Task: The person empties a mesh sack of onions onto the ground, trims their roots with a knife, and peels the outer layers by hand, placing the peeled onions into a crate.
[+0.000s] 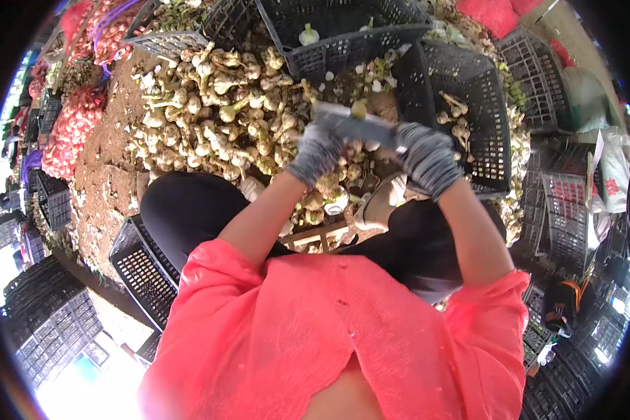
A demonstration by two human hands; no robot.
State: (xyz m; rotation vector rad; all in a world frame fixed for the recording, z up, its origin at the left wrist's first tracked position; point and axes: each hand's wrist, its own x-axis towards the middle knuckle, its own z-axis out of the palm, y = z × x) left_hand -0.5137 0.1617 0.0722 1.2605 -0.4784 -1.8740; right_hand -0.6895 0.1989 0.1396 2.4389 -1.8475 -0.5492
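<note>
My right hand (427, 159), in a grey striped glove, is closed around the handle of a broad-bladed knife (362, 129). The blade reaches left across to my gloved left hand (316, 154), which is closed, its fingers partly hidden behind the blade and blurred. What my left hand holds cannot be made out. A pale greenish piece, perhaps a garlic bulb (358, 109), shows just beyond the blade's upper edge. A large heap of garlic bulbs with stems (220, 115) lies ahead and to the left of my hands, spreading down between my knees.
A black plastic crate (357, 49) with a few bulbs stands ahead. Another black crate (479, 168) with some stemmed garlic is close to my right hand. Red net sacks (77, 129) stand at the left. A crate (143, 266) sits by my left knee, more crates (567, 203) at right.
</note>
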